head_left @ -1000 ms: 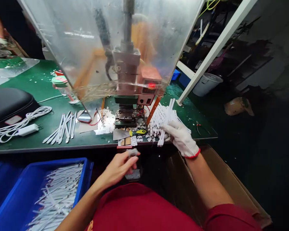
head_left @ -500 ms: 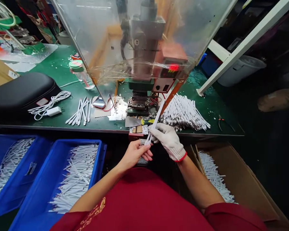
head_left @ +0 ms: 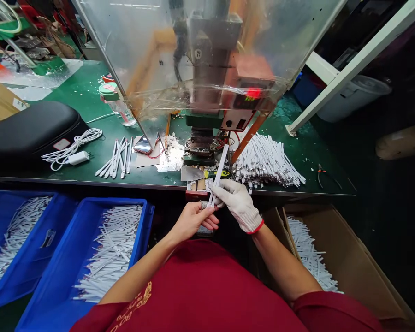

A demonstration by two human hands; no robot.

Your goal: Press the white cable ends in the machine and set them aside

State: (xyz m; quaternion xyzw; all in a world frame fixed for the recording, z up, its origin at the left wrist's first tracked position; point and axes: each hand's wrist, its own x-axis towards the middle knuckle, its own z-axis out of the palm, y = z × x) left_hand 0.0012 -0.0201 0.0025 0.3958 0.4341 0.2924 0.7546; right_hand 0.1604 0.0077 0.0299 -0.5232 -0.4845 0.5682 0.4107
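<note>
Just in front of the table edge, my bare left hand (head_left: 196,218) pinches the lower end of a flat white cable (head_left: 220,171) between thumb and fingers. A grey cover is wrapped around one of its fingertips. My right hand (head_left: 238,203), in a white knitted glove with a red cuff, grips the same cable a little higher up. The cable points up and away, toward the press machine (head_left: 200,145). Near its lower end it shows two strands side by side. A scraper (head_left: 192,174) with a yellow and black handle lies behind the hands, partly covered by the cable.
A heap of white cables (head_left: 266,161) lies right of the press, with pliers (head_left: 327,176) beyond. A smaller bunch (head_left: 115,157) lies left. A clear shield (head_left: 152,60) hangs in front of the press. Below are blue bins (head_left: 147,230) and a cardboard box (head_left: 352,258) holding similar cables.
The cable's upper end has tilted slightly leftward and sits a little lower. My right hand has shifted slightly left. Both hands keep hold of the cable, and the view has moved a little.
</note>
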